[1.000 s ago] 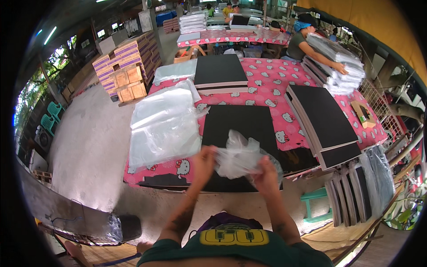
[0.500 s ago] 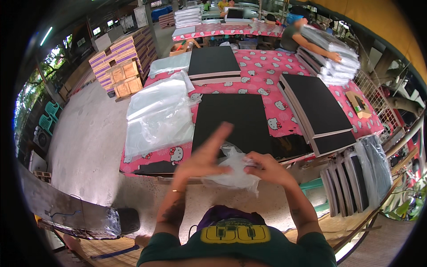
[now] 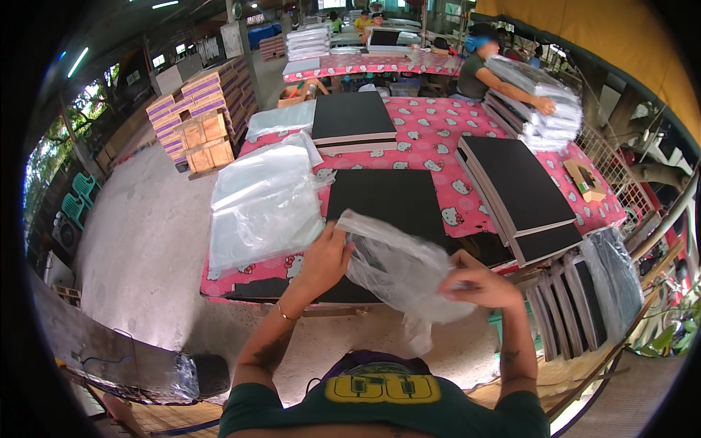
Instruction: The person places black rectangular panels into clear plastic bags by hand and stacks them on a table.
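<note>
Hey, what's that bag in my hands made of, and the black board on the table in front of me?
Clear bag: thin glossy plastic film by the look; see-through, crinkled, catching light. Black board: matte, flat and stiff, possibly coated paperboard or foam; the material cannot be told for certain.

Near edge of black board [image 3: 385, 212] behind crumpled clear bag [image 3: 401, 270].

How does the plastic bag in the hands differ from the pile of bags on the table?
The held bag is single, crumpled and lifted between the left hand and right hand; the bag pile lies flat and stacked on the table. The held bag looks smaller than the pile. Both are clear, glossy plastic.
</note>
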{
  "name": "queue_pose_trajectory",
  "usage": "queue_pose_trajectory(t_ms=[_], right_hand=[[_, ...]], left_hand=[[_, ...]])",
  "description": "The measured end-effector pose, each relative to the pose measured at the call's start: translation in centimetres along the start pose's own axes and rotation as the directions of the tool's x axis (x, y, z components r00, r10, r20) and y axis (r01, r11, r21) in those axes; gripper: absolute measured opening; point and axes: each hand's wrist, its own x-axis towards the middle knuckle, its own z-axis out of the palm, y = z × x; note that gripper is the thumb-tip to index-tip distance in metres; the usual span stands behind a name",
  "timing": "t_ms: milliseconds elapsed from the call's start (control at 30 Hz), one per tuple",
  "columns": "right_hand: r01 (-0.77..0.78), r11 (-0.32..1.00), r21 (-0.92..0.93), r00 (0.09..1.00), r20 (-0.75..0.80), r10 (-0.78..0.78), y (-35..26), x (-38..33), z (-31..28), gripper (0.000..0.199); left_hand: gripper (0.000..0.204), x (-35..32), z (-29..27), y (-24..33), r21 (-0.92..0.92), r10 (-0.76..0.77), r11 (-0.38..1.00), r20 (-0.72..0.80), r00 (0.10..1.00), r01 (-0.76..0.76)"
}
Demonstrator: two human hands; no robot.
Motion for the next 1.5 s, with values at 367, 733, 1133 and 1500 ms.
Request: queue_pose_trajectory(t_ms=[367,733,1133,1500], right_hand=[[-0.686,0.322,-0.652,0.574,-0.213,0.791,3.1,-3.9,0.0,0.041],[-0.184,0.201,0.962,0.957,0.128,0.26,5.9,-7.0,0.7,0.035],[-0.345,0.629,0.696,0.938,0.287,0.197,3.5,-8.4,-2.0,0.05],[-0.425,0.242,0.872,0.837,0.277,0.472,11.8,-18.4,4.4,0.049]], left_hand=[[0.031,-2.5,-8.0,-3.8,0.458,0.074,0.883,0.075,0.994,-0.101],[0.034,-1.1,-13.4,-0.2,-0.973,-0.105,0.184,0.124,0.987,0.142],[0.029,-2.5,-9.0,3.1,-0.769,0.074,0.531,0.462,0.884,0.357],[0.032,-5.4,-4.1,0.4,-0.798,-0.047,-0.035,0.603,0.796,0.602]])
